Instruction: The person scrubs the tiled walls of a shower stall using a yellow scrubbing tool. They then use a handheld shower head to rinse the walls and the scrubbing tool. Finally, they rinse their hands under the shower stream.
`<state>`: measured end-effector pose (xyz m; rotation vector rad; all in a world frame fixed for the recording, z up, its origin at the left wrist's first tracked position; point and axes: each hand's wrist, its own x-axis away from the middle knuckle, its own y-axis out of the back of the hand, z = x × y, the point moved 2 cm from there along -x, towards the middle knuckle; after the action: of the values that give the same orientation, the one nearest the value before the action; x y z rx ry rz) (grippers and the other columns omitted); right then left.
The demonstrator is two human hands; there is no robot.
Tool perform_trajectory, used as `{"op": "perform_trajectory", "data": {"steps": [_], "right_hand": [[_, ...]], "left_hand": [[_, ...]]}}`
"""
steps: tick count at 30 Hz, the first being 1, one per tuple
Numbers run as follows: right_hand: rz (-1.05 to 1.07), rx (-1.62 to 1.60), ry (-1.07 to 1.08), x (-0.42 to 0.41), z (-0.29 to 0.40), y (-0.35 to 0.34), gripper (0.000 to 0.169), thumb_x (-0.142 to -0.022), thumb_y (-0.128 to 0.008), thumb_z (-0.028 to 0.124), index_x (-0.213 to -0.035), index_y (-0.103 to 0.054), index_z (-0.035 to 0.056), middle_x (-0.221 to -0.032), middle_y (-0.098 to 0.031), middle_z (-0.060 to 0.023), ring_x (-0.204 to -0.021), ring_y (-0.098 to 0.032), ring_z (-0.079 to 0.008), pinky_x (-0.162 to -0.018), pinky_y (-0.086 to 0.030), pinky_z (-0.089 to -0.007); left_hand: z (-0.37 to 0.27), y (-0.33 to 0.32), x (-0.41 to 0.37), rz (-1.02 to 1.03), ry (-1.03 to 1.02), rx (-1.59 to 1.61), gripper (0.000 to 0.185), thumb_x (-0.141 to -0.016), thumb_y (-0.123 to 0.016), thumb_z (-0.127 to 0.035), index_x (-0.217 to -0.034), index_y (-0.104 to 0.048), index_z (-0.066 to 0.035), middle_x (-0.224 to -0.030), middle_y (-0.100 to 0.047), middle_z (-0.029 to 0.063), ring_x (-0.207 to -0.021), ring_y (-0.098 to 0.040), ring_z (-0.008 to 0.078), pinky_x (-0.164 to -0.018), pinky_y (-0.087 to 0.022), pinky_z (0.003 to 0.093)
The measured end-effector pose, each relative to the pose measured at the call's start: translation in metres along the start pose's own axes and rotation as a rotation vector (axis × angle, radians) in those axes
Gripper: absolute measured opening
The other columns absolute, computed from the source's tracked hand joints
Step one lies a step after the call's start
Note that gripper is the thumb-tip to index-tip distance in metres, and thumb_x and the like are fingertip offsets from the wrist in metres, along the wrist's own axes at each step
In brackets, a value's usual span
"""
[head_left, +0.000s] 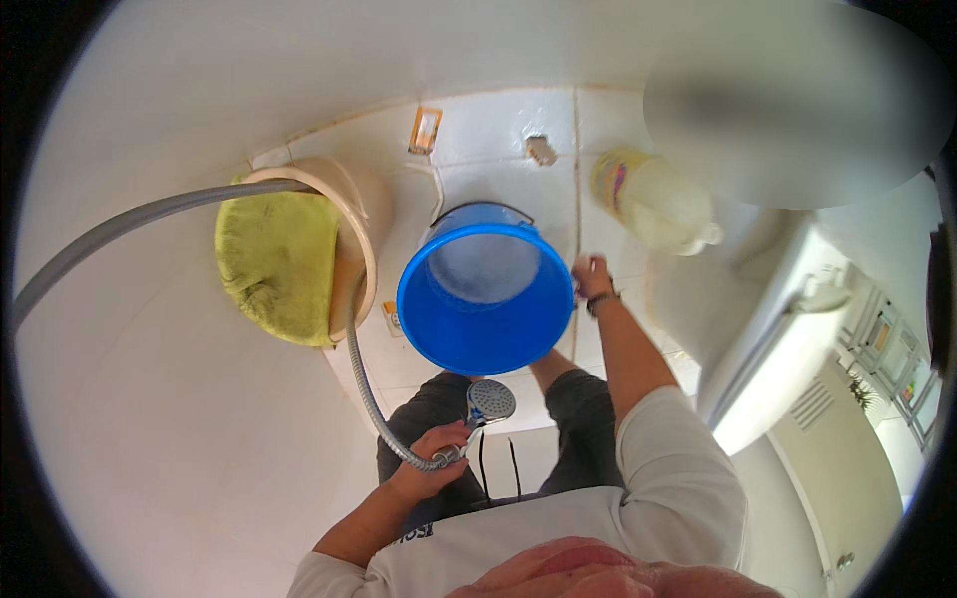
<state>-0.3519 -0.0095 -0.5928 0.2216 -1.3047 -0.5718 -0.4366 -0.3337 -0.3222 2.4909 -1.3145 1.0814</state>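
My left hand [441, 460] grips the handle of a chrome shower head [491, 401], whose round spray face is turned up. A ribbed metal hose [366, 389] runs from it towards the beige bucket. In front of me is a blue plastic bucket [486, 344] with whitish, cloudy liquid [486, 265] at its bottom. Its dark wire handle [478, 203] lies along the far side. My right hand [592, 276], fingers curled, is close against the bucket's right rim. Whether it grips the rim is unclear. No spray shows from the shower head.
At left stands a beige bucket [374, 202] with a yellow-green cloth [280, 269] over its rim. A thick grey hose [149, 213] passes into it. A large plastic bottle [658, 202] is on the right. A packet [425, 131] and a brown scrap [540, 150] lie on the white tiles [493, 127].
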Motion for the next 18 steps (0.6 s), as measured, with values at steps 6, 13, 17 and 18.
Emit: {"op": "perform_trajectory", "data": {"steps": [6, 13, 17, 18], "right_hand": [[0.117, 0.166, -0.016, 0.170, -0.006, 0.102, 0.053, -0.065, -0.059, 0.019, -0.111, -0.033, 0.0081, -0.068, -0.054, -0.0111, -0.044, -0.051, -0.0170, -0.037, -0.040, -0.0296], [0.226, 0.476, 0.763, 0.356, 0.146, 0.199, 0.040, -0.062, -0.056, 0.020, -0.100, -0.050, 0.0062, -0.092, -0.054, -0.0166, -0.088, -0.051, -0.0284, -0.077, -0.040, -0.0341], [0.227, 0.362, 1.163, 0.494, 0.243, 0.249, 0.037, -0.061, -0.057, 0.016, -0.097, -0.052, 0.0071, -0.093, -0.053, -0.0135, -0.090, -0.049, -0.0261, -0.079, -0.038, -0.0330], [0.175, 0.321, 1.249, 0.523, 0.260, 0.263, 0.036, -0.061, -0.058, 0.015, -0.095, -0.053, 0.0073, -0.092, -0.052, -0.0121, -0.089, -0.048, -0.0255, -0.079, -0.038, -0.0331]], "left_hand": [[-0.072, -0.015, 0.054, -0.217, -0.174, -0.029, 0.032, -0.059, -0.061, 0.002, -0.088, -0.048, -0.006, -0.097, -0.051, 0.0132, -0.101, -0.045, 0.0278, -0.086, -0.035, 0.0360], [-0.157, -0.026, 0.113, -0.317, -0.380, 0.090, 0.030, -0.061, -0.059, 0.003, -0.087, -0.047, -0.005, -0.096, -0.049, 0.0101, -0.093, -0.047, 0.0183, -0.082, -0.036, 0.0308], [-0.202, -0.011, 0.151, -0.384, -0.461, 0.039, 0.030, -0.061, -0.057, 0.004, -0.088, -0.047, -0.005, -0.094, -0.051, 0.0084, -0.084, -0.048, 0.0151, -0.074, -0.039, 0.0269], [-0.219, -0.008, 0.162, -0.404, -0.476, 0.058, 0.029, -0.062, -0.057, 0.004, -0.088, -0.047, -0.004, -0.092, -0.051, 0.0078, -0.079, -0.048, 0.0133, -0.070, -0.040, 0.0260]]}}
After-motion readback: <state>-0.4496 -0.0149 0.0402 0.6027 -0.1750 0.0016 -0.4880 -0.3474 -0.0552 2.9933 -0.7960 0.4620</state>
